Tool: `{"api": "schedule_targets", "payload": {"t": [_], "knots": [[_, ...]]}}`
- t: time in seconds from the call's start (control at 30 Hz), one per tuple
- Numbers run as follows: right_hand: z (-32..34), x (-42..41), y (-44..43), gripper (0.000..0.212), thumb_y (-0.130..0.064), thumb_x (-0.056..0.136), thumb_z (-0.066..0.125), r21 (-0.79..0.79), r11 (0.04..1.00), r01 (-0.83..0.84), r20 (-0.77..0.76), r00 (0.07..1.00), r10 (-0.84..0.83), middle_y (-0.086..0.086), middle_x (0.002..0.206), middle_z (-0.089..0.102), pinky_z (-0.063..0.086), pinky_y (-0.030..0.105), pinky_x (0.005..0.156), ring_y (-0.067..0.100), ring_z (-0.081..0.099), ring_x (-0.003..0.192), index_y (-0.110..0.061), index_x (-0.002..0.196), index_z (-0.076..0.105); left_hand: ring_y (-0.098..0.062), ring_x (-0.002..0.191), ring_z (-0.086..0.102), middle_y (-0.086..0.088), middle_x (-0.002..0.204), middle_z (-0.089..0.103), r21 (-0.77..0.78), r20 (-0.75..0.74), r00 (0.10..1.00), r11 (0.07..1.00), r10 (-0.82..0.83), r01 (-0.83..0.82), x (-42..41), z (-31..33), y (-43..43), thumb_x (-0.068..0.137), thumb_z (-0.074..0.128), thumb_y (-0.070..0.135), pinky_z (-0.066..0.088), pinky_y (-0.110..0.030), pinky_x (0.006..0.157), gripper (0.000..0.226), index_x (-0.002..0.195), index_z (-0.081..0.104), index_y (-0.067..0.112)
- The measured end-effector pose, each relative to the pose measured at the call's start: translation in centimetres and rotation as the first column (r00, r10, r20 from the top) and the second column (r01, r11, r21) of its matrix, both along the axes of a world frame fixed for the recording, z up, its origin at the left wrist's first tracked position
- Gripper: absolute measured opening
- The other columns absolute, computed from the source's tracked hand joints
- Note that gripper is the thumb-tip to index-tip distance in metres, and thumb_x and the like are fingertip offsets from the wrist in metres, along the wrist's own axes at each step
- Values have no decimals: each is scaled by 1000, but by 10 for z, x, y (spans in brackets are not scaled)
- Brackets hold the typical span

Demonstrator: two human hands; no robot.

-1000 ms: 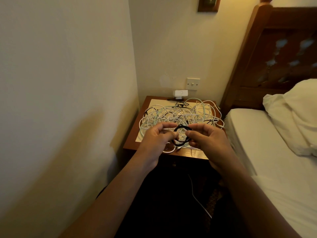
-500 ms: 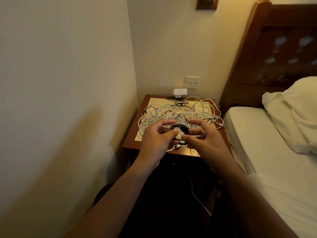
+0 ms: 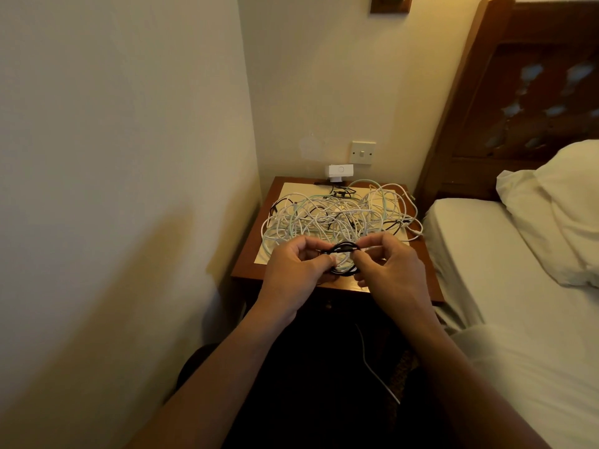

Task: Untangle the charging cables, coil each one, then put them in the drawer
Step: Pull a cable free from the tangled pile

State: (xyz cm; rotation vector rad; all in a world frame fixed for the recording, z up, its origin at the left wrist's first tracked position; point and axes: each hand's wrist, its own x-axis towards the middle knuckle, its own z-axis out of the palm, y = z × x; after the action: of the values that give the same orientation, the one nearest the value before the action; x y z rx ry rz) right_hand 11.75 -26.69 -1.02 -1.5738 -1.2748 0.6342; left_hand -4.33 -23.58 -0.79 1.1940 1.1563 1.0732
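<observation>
- Head view: nearest, we see a loose white cable (image 3: 372, 367) trailing down in the dark below the nightstand (image 3: 249, 270).
- Above its front edge, we find the person's left hand (image 3: 296, 270) and right hand (image 3: 389, 270), each pinching one side of a small black cable coil (image 3: 343, 246).
- Behind them, a tangle of white and black cables (image 3: 334, 215) covers the tabletop.
- Farthest, we note a white plug adapter (image 3: 338, 171) against the wall, below a light switch (image 3: 363, 152).
</observation>
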Motion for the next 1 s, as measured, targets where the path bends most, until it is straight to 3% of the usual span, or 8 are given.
{"api": "schedule_targets", "payload": {"t": [0.07,0.13,0.3,0.47,0.6,0.67,0.8,1.0], "knots": [[-1,3,1,11,-22,94,73,-49,998,-40,50,998,42,-5,78,75,55,26,64,4,70,68,-28,102,68,-14,81,75,1,83,77,110,-234,972,994,14,12,-6,-2,5,84,81,15,63,-36,81,10,90,76,22],[0,6,2,10,-22,93,73,-99,992,-80,62,994,86,-6,75,75,52,25,63,2,69,66,-29,99,69,-11,79,74,5,81,77,157,-327,945,986,-3,57,-11,-4,7,82,83,19,61,-33,78,11,88,75,24],[-7,6,8,6,-22,90,75,-193,978,-82,-11,997,81,-4,76,76,62,36,68,7,71,67,-26,93,71,-20,85,76,-8,91,79,66,-88,980,981,-176,182,-16,-12,6,85,77,-4,60,-29,79,28,107,75,14],[-17,-6,14,9,-19,91,76,-185,982,-42,-27,999,38,0,82,75,61,33,63,13,72,69,-24,94,69,-20,86,75,-13,95,77,-127,249,960,978,-132,167,-22,-25,6,88,69,-9,61,-26,76,27,111,73,4],[-24,-8,20,14,-8,92,74,-207,965,-161,-388,919,71,17,94,76,56,29,63,16,69,68,-8,105,68,-14,83,74,-10,93,78,-163,217,976,984,-29,66,-27,-36,18,87,72,-6,58,-21,70,21,105,73,5],[-25,-8,24,17,-3,93,71,-213,955,-206,-452,887,91,15,96,76,57,30,70,17,69,73,-7,110,68,-13,80,74,-10,92,77,-191,224,974,981,10,34,-29,-40,24,86,74,-7,58,-20,67,22,106,73,3],[-30,-9,35,18,-5,95,69,-243,943,-229,-424,899,109,12,104,74,60,34,80,17,71,78,-15,111,70,-14,76,75,-11,89,77,-200,205,975,979,86,-45,-35,-49,38,86,72,-10,58,-20,64,20,102,73,2],[-32,0,48,17,-9,98,67,-260,947,-189,-338,936,94,7,104,72,56,24,67,13,70,78,-18,111,70,-12,73,72,-9,88,74,-209,62,948,933,312,-293,-67,-77,79,89,69,-10,61,-20,66,18,101,71,3]]}}
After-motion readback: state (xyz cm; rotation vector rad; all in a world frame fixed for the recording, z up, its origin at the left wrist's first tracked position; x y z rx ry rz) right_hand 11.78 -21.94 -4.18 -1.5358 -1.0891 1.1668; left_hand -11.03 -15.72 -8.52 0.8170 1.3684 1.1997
